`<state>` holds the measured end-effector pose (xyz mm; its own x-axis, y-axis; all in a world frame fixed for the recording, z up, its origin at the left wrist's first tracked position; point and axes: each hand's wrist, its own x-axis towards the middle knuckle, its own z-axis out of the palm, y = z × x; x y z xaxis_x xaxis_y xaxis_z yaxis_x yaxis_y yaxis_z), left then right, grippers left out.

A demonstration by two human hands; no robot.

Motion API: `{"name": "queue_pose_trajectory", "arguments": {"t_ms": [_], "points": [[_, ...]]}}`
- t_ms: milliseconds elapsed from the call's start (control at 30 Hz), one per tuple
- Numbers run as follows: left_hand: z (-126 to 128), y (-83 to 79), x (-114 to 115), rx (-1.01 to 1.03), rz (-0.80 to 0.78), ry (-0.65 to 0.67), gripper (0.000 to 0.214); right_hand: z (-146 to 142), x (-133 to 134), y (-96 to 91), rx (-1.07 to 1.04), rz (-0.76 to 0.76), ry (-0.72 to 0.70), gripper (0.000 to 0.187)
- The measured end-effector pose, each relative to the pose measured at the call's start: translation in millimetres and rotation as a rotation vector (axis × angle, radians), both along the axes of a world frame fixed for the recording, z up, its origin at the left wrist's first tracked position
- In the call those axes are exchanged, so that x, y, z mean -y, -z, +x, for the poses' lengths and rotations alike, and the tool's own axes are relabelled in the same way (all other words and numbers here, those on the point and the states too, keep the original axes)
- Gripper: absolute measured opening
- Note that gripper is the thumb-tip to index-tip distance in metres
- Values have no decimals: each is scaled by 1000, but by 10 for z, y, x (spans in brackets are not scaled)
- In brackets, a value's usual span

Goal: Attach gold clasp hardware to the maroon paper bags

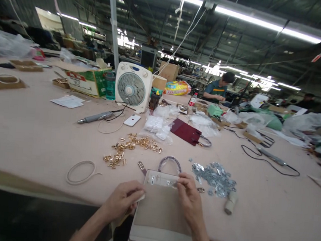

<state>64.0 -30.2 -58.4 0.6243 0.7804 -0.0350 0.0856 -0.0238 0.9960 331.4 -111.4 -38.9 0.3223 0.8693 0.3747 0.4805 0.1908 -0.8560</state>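
- Nearest to the camera lies the beige bag, flat on the front edge of the counter. Its bottom end reaches over that edge toward the person.
- Left hand: the fingers are narrow and pinch the left side of the bag near its top corner.
- Right hand: the fingers are also narrow and press on the pale band across the bag's top, where a small metal part shines. I cannot tell if this part is already fixed.
- Done, as I judge it: the round handle sits on the bag's top.
- Left to do, as I judge it: the metal pieces at the top band seem to be in work. Many gold fittings and silver pieces lie loose just beyond the bag.
- Direction: the long axis of the bag runs from the person away into the counter. The handle end points away and the bottom end points to the person, with almost no turn to either side.
- A maroon bag lies farther back, well apart.
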Motion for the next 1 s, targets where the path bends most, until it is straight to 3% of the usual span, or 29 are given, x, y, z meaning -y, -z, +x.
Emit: {"name": "queue_pose_trajectory", "arguments": {"t_ms": [100,233,800,1000], "points": [[-2,6,1,47,-2,5,35,172,-94,-53,77,-138,-28,25],[-15,25,0,88,4,4,34,141,-201,-23,108,-220,-86,23],[-54,72,-19,172,-91,-32,34,75,-345,121,179,-234,-43,21],[-57,61,-32,173,16,-23,27,87,-316,136,211,-208,-71,15]]}}
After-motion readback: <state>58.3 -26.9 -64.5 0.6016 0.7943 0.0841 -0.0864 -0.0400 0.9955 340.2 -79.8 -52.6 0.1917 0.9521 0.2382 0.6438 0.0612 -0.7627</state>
